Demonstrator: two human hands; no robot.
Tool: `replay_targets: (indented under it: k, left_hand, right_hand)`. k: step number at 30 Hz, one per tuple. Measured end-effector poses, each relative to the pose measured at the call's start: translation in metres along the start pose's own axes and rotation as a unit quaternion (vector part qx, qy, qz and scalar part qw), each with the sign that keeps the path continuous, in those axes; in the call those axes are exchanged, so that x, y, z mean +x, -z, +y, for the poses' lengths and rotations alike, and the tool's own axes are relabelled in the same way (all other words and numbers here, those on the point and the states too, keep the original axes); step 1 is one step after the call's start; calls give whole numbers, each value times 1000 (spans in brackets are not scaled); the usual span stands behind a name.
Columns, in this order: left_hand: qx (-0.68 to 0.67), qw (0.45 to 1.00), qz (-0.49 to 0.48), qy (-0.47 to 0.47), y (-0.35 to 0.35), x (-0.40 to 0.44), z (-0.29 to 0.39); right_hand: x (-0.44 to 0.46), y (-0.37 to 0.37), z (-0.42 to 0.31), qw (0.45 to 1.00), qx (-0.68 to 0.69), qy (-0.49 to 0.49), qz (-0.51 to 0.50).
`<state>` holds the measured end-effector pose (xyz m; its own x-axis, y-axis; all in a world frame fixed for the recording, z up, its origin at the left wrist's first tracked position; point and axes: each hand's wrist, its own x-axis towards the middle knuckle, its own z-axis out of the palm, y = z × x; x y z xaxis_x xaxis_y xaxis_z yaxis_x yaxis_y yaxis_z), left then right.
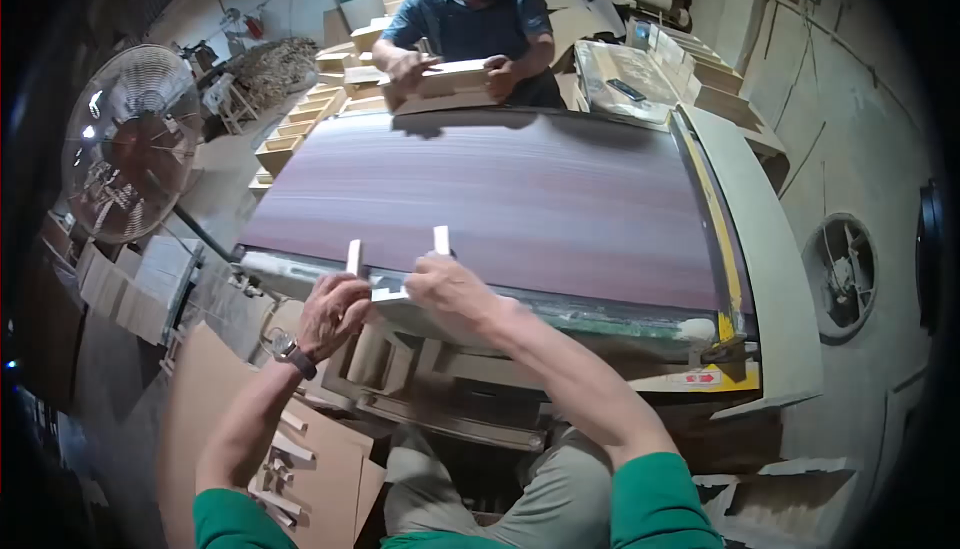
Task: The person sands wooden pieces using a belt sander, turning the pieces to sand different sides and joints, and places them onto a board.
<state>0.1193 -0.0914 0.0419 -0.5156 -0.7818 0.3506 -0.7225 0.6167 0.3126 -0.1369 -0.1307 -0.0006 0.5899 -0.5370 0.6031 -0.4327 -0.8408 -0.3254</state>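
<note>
My left hand, wearing a wristwatch, is closed around a short pale wooden strip, whose end sticks up past the fingers. Similarly, my right hand grips a second short wooden strip, with its top showing above the knuckles. Both hands are at the near edge of a wide purplish sanding belt. The strips' ends appear over the belt; whether they touch it I cannot tell. Fingers hide the lower part of each strip.
Across the belt, another person holds a wooden box at its far edge. Several small wood pieces lie on a brown board below left. A large fan stands left. A phone lies back right.
</note>
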Motion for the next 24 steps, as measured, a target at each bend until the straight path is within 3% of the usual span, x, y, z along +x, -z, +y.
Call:
replay_targets:
  k: [1, 3, 8, 11, 13, 17, 21, 24]
  left_hand:
    - [-88, 990, 75, 81, -1, -7, 5]
    - [-124, 979, 143, 71, 20, 2, 33]
    - [-174, 984, 38, -19, 19, 21, 89]
    - [-170, 984, 47, -34, 0, 38, 119]
    - [1, 990, 25, -141, -15, 51, 129]
    - [-17, 976, 35, -215, -43, 69, 150]
    - [35, 966, 62, -249, -58, 73, 154]
    - [15, 949, 138, -283, -55, 87, 154]
  right_hand:
    - [-5, 14, -15, 1000, 4, -14, 23]
    - [-10, 58, -39, 997, -62, -37, -9]
    - [-49, 127, -71, 999, -22, -35, 18]
    - [-79, 152, -73, 993, -105, -52, 15]
    - [-95, 165, -70, 985, -155, -74, 7]
    - [-114, 183, -69, 975, -204, -92, -2]
    - [-128, 195, -64, 975, -196, -105, 4]
    - [-129, 206, -69, 984, -107, -145, -7]
